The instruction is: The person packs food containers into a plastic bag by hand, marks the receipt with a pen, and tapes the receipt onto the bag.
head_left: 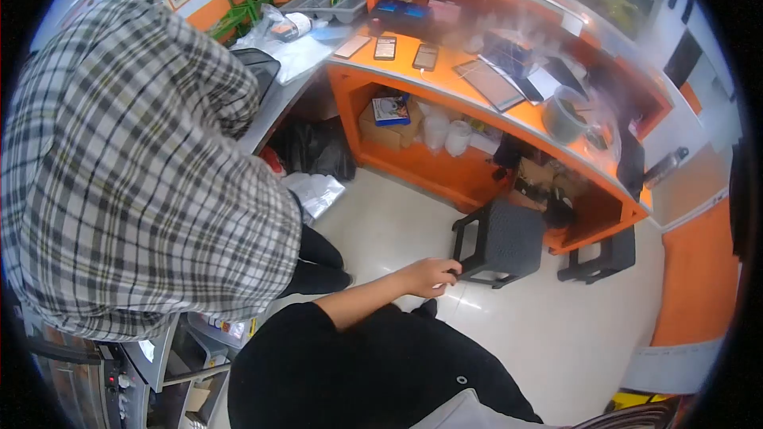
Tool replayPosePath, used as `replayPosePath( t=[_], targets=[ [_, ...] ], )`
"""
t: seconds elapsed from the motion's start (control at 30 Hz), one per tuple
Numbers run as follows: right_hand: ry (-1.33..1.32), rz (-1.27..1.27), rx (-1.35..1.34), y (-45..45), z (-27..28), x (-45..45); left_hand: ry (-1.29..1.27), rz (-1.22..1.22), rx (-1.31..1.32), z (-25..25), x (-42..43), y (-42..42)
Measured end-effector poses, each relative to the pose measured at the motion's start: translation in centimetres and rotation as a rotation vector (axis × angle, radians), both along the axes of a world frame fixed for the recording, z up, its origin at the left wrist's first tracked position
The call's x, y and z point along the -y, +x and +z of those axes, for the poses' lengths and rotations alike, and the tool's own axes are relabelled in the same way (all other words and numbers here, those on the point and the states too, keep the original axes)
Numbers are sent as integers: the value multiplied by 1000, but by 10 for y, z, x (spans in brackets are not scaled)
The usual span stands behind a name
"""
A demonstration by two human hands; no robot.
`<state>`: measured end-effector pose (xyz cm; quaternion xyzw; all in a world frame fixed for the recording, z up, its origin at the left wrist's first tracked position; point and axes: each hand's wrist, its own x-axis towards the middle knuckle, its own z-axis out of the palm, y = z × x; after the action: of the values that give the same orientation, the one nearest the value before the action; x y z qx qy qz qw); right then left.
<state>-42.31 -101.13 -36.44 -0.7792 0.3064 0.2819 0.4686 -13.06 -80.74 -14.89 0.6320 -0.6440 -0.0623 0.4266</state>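
Note:
My left hand reaches out from a black short sleeve across the middle of the view. Its fingers are curled closed at the near left edge of a black plastic stool with a woven-pattern surface, and they appear to grip it. The fingertips are partly hidden, so the exact hold is hard to see. The stool is by the orange counter, above the pale tiled floor. My right hand is out of view.
A person in a checked covering stands close on the left. A second black stool sits by the counter's right end. Phones, a clipboard and a grey tub lie on top. A plastic bag is low beside the person.

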Motion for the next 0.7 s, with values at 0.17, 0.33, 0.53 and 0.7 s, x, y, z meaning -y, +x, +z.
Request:
replayPosePath(
  t=[0.17, 0.33, 0.53, 0.7],
  targets=[
    [71, 134, 191, 129, 21, 72, 180, 175, 71, -30, -15, 84],
    [410, 247, 284, 334, 73, 68, 82, 848, -513, -71, -68, 159],
    [466, 487, 662, 582, 158, -11, -107, 1190, 82, -102, -113, 348],
    [577, 719, 829, 760, 250, -69, -345, 1312, -30, 9, -111, 510]
  ],
)
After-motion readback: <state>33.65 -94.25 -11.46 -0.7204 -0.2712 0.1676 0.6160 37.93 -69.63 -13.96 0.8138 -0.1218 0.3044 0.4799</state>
